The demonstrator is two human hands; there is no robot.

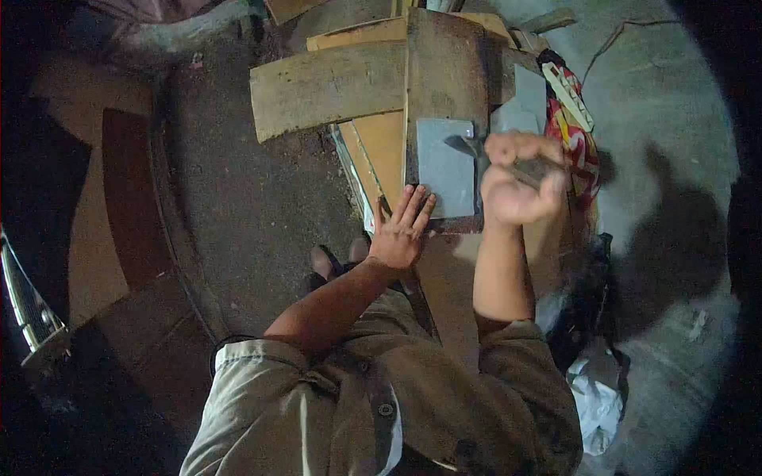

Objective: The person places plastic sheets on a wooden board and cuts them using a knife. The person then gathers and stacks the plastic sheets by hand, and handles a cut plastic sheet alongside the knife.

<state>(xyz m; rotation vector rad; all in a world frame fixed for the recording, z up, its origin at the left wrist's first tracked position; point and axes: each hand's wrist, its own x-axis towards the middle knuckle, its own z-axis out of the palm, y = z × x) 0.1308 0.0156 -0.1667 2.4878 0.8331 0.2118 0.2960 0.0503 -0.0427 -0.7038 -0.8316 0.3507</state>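
A grey rectangular sheet (445, 178) lies on a worn wooden board (444, 63) in front of me. My left hand (402, 230) rests with its fingers stretched out on the lower left corner of the sheet and the board's edge. Raised over the sheet's right side, my right hand (524, 181) is closed around a tool with a dark flat blade (462, 146). The blade points left, above the sheet. Motion blur and my fingers hide most of the handle, so its exact kind is unclear.
Another wooden plank (329, 87) lies crosswise under the board. To the right are a second grey sheet (521, 103), a white power strip (568, 97) and a red patterned cloth (583, 163). A white plastic bag (597, 401) sits on the floor at lower right.
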